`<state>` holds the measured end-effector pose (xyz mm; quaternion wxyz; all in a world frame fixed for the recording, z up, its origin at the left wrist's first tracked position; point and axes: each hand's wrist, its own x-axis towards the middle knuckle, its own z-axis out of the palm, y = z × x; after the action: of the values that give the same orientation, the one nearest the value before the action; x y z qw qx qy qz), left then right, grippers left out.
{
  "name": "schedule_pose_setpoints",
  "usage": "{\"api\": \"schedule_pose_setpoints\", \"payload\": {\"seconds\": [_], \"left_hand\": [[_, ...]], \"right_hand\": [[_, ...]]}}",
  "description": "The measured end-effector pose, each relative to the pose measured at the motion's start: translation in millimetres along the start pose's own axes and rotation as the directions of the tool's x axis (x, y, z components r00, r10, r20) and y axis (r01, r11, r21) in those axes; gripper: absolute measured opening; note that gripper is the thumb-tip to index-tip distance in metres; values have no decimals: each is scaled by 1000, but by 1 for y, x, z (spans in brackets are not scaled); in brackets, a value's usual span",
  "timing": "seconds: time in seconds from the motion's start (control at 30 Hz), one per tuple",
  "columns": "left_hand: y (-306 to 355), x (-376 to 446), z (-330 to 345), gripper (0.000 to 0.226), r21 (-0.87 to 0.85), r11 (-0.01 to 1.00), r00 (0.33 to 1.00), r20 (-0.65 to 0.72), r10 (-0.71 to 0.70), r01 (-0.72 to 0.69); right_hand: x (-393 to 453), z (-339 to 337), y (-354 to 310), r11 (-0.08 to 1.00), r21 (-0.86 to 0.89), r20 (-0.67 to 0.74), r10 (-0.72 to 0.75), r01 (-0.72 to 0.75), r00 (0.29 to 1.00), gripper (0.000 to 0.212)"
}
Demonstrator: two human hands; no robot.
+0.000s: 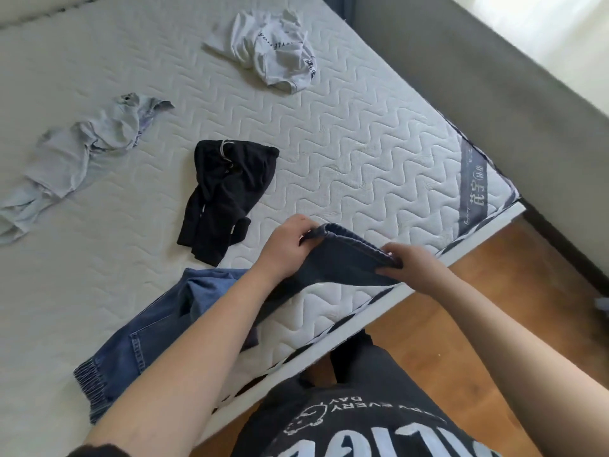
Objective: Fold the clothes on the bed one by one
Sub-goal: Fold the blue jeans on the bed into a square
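Blue jeans (155, 328) lie on the white quilted mattress (362, 153) near its front edge. My left hand (283, 249) and my right hand (412, 265) each pinch one end of the jeans' elastic cuff, held stretched between them just above the mattress. The other cuff rests at the lower left. A crumpled black garment (227, 189) lies just beyond the jeans. A pale grey garment (75, 153) lies crumpled at the left. A white printed T-shirt (273, 51) sits bunched at the far side.
A grey bed frame panel (478, 94) runs along the mattress's right side. Wooden floor (461, 324) shows beyond the mattress's front edge, where I stand in a black printed shirt.
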<state>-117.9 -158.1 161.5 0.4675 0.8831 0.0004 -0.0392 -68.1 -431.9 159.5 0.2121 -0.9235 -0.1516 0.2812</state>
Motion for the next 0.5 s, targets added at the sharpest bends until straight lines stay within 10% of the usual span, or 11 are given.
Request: {"api": "schedule_pose_setpoints", "payload": {"seconds": [0.27,0.5], "left_hand": [[35,39,-14,37,168,983,994,93,57,-72],[74,93,-2,32,186,971,981,155,119,-147]], "right_hand": [[-43,-6,-9,982,-76,-251,147,-170,957,34],[-49,-41,11,959,196,-319,259,-204,912,33]]}}
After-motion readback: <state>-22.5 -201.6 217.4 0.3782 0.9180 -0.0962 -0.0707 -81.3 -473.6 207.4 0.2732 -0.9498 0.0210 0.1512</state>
